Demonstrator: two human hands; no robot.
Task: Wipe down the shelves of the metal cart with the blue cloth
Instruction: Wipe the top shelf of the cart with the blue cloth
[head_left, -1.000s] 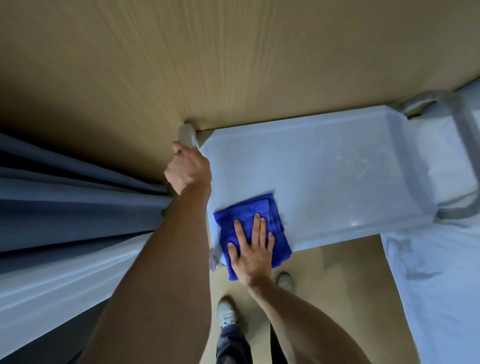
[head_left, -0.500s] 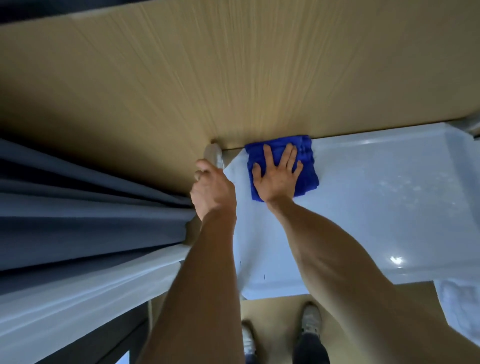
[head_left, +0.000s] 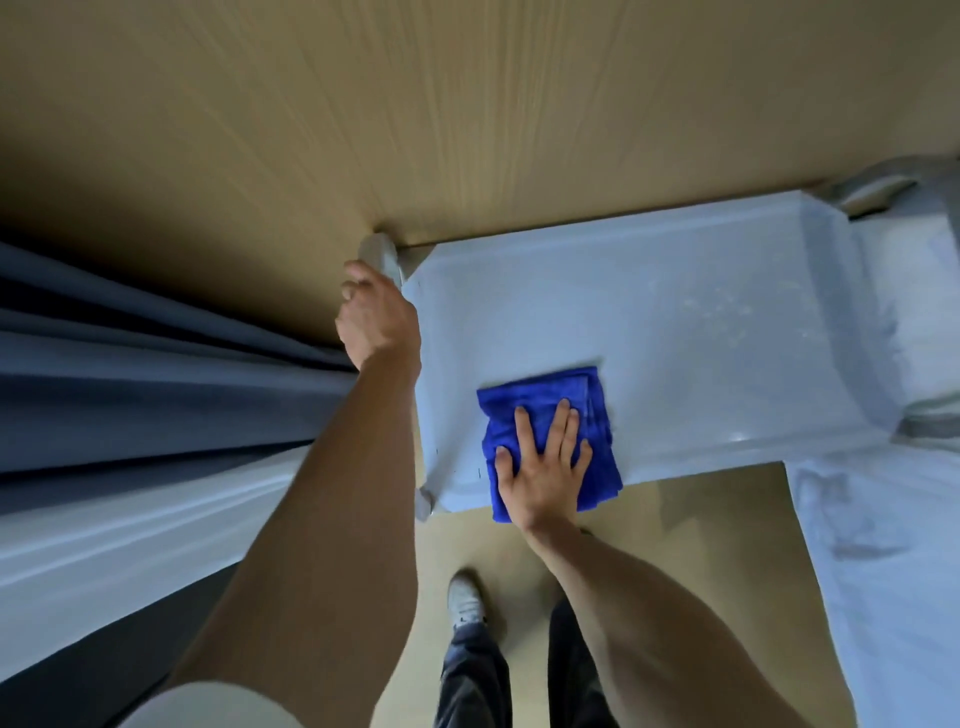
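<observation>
head view, right hand (head_left: 543, 467) fingers flat on blue cloth (head_left: 550, 431), left hand (head_left: 376, 317) fingers gripping cart (head_left: 675, 312) corner post

Fuzzy blue cloth (head_left: 540, 410) on the cart's smooth, glossy metal shelf (head_left: 649, 312).

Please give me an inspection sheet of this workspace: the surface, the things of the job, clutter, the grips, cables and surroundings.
Surface: top shelf of the metal cart, pale, with faint smears toward its right end.
Job's things: blue cloth, folded, lying flat at the shelf's near edge and hanging slightly over it.
Clutter: nothing seen on the shelf.
Grips: left hand holds the cart's corner post; right hand presses flat on the cloth, fingers spread.
Cables: nothing seen.
Surroundings: wooden wall behind, grey curtain at left, white bedding at right.
</observation>
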